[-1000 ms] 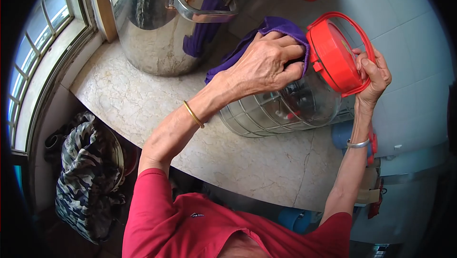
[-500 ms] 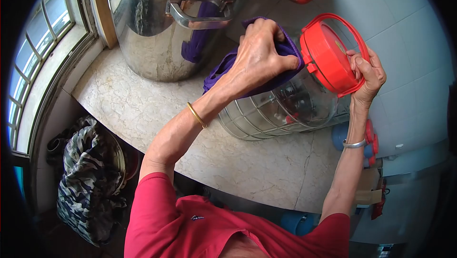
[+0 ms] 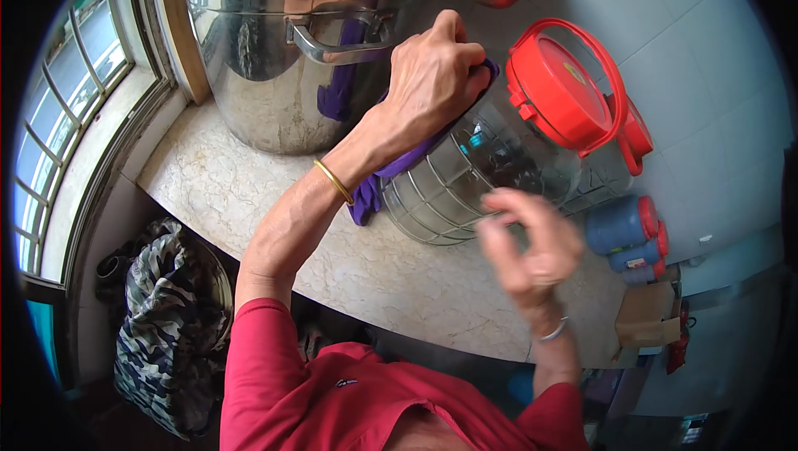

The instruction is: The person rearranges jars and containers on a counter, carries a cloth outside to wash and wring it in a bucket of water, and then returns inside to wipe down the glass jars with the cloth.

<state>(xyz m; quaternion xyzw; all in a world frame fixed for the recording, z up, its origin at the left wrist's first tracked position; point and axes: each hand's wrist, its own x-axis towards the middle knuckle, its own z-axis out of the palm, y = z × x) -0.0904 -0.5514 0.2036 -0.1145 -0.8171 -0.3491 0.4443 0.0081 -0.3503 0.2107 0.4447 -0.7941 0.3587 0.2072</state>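
Observation:
My left hand (image 3: 436,73) is closed on a purple cloth (image 3: 364,200), which is pressed along the far side of a large clear jar (image 3: 436,197) with a grid pattern. Part of the cloth hangs down to the countertop beside the jar's base. A red screw lid (image 3: 559,89) with a raised carrying handle tops the jar, which stands on the counter. In front of the jar's near side is my right hand (image 3: 536,247), blurred by motion, thumb and fingers apart and holding nothing. Whether it touches the glass is unclear.
A big steel pot (image 3: 274,93) stands on the marbled countertop (image 3: 366,276) at the left. Another red-lidded jar (image 3: 636,139) is behind the first. Blue containers with red lids (image 3: 619,225) and a cardboard box (image 3: 644,314) are at right. A camouflage cloth (image 3: 166,318) lies below.
My right hand has let go of the red handle and come down in front of the jar. My left hand has shifted slightly left and up with the purple cloth.

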